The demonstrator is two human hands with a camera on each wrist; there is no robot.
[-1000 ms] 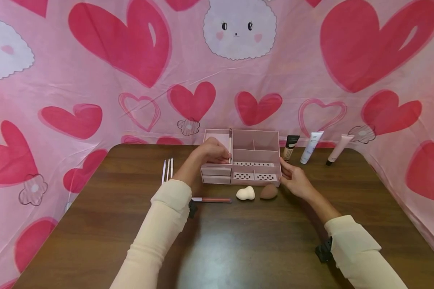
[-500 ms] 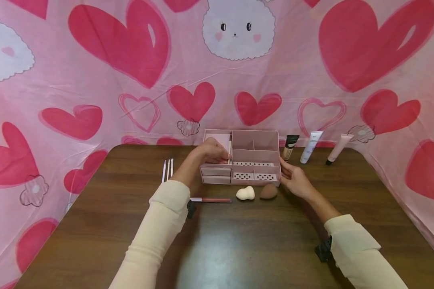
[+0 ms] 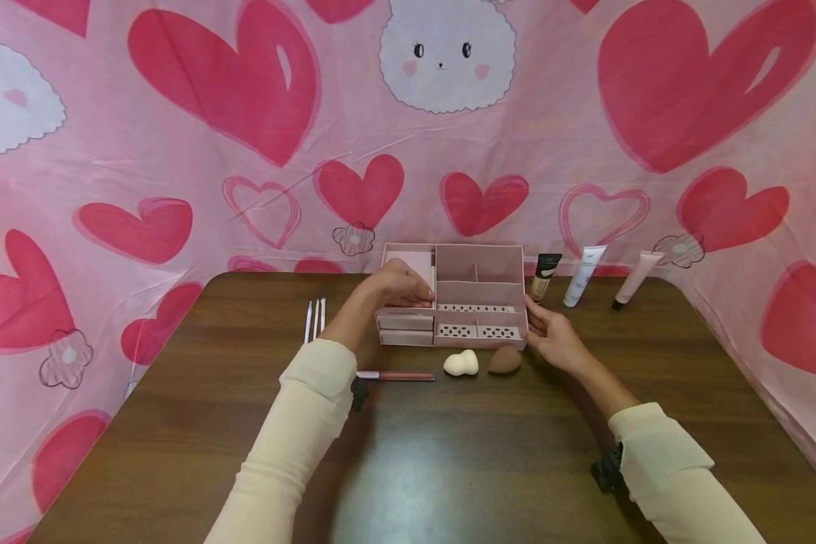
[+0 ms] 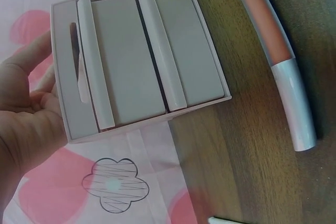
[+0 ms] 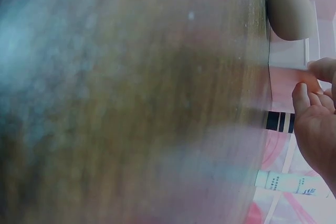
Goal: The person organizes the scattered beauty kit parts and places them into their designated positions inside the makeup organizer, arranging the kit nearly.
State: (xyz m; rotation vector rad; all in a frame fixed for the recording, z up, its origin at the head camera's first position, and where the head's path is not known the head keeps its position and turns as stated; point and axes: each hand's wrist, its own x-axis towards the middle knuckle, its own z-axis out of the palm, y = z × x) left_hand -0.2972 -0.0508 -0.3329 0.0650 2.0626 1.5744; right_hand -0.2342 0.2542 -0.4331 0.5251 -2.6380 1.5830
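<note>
Nearest you, a pink lip pencil (image 3: 396, 375), a white sponge (image 3: 462, 364) and a brown sponge (image 3: 505, 360) lie on the table (image 3: 449, 468) just before the pink organizer (image 3: 479, 291), which stands by the far edge. Your right hand (image 3: 552, 338) touches its right wall with relaxed, lightly bent fingers. Your left hand (image 3: 397, 285) curls over its left compartment; whether it holds anything, you cannot tell. Three tubes (image 3: 585, 276) lean at the far right edge.
</note>
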